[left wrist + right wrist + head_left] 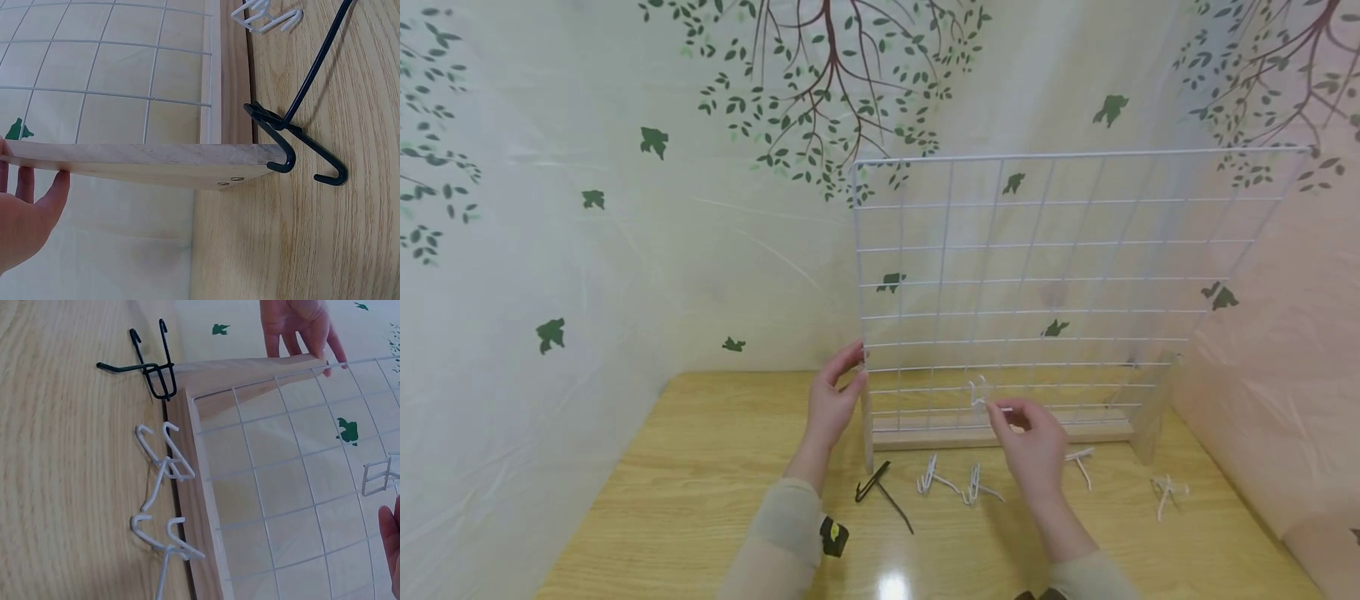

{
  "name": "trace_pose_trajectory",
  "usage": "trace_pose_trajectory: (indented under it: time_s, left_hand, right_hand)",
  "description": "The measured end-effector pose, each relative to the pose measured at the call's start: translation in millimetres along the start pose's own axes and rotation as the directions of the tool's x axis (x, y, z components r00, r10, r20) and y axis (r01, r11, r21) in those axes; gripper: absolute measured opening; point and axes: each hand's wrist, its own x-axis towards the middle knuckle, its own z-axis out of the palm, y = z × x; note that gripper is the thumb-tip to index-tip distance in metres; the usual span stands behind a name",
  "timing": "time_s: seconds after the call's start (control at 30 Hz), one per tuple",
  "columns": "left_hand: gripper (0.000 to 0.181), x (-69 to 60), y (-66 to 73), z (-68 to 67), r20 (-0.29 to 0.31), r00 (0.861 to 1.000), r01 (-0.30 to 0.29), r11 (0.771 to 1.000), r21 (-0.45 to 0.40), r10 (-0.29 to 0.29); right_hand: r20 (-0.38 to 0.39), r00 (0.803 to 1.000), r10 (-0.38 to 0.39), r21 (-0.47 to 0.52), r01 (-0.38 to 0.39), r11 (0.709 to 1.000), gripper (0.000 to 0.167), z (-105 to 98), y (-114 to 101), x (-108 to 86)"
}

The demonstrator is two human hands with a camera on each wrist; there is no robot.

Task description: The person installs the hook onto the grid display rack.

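A white wire grid panel (1075, 156) stands upright in a wooden base on the table. My left hand (831, 404) holds the wooden side board (125, 154) at the panel's left edge, thumb and fingers on its upper end. Between the thumb and fingers of my right hand (1033, 442), a white wire hook (978, 400) is pinched in front of the panel's lower rows. Its backplate (376, 479) lies close to the wires in the right wrist view; whether it touches them I cannot tell.
Before the base lie a black wire hook (872, 482) and several white hooks, among them one at centre (931, 477), a neighbouring one (974, 486) and one at far right (1166, 492). A leaf-patterned curtain (760, 275) hangs behind the table (700, 492).
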Motion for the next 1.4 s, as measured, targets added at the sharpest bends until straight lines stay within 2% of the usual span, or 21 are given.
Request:
trace_pose_trajectory:
  time_s: [0.2, 0.43, 0.7, 1.4]
  left_hand:
    - [0.045, 0.4, 0.1, 0.6, -0.010, 1.000, 0.003, 1.000, 0.004, -0.002]
    - [0.044, -0.4, -1.5, 0.6, -0.007, 1.000, -0.007, 1.000, 0.004, 0.007]
    - [0.045, -0.3, 1.6, 2.0, -0.005, 1.000, 0.010, 1.000, 0.017, -0.010]
    - [0.044, -2.5, 0.7, 0.8, -0.009, 1.000, -0.006, 0.999, 0.043, 0.007]
  right_hand:
    - [0.013, 1.000, -0.003, 0.039, 0.003, 0.999, 0.008, 7.2, -9.4, 7.0]
    - [0.038, 0.998, -0.041, 0.049, 0.039, 0.998, 0.010, 15.0, -18.3, 11.2]
    - [0.010, 0.995, -0.097, 0.064, 0.097, 0.993, 0.010, 23.6, -26.1, 21.2]
    - [-0.042, 0.979, -0.201, 0.087, 0.204, 0.975, 0.010, 39.5, -61.3, 56.0]
